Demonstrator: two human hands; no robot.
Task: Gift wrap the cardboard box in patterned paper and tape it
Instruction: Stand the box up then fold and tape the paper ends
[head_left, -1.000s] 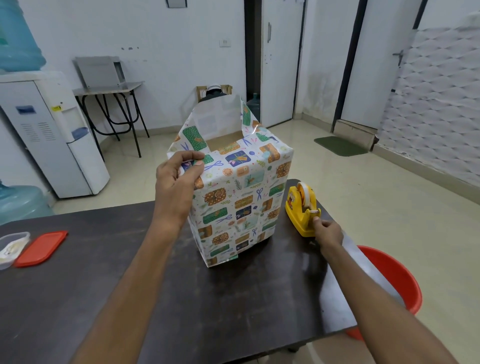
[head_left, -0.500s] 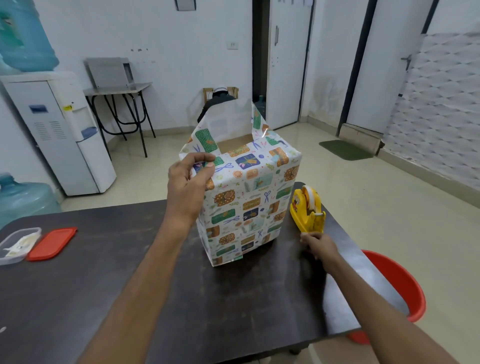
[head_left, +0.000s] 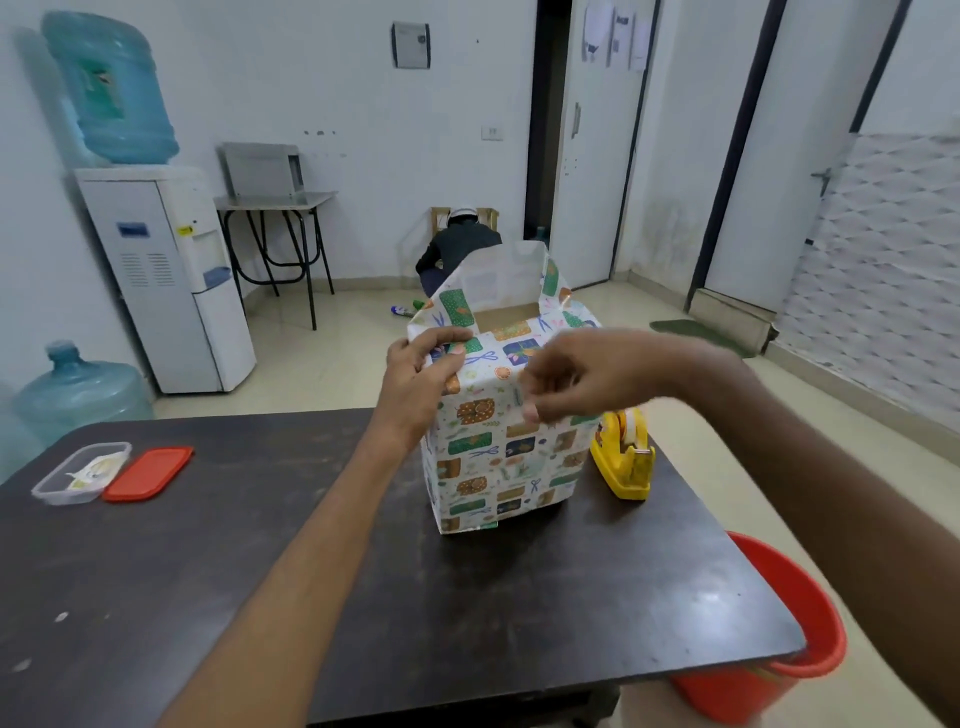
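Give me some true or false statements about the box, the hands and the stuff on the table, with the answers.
1. The left hand grips the paper at the box's top edge. True.
2. Paper fully covers the top of the box. False: bare cardboard shows there, and a flap stands upright behind it.
3. The dispenser stands on the table, right of the box. True.
4. The lid is on the container. False: it lies beside it.
5. The right hand lies flat on the table. False: it is raised in front of the box, fingers pinched.
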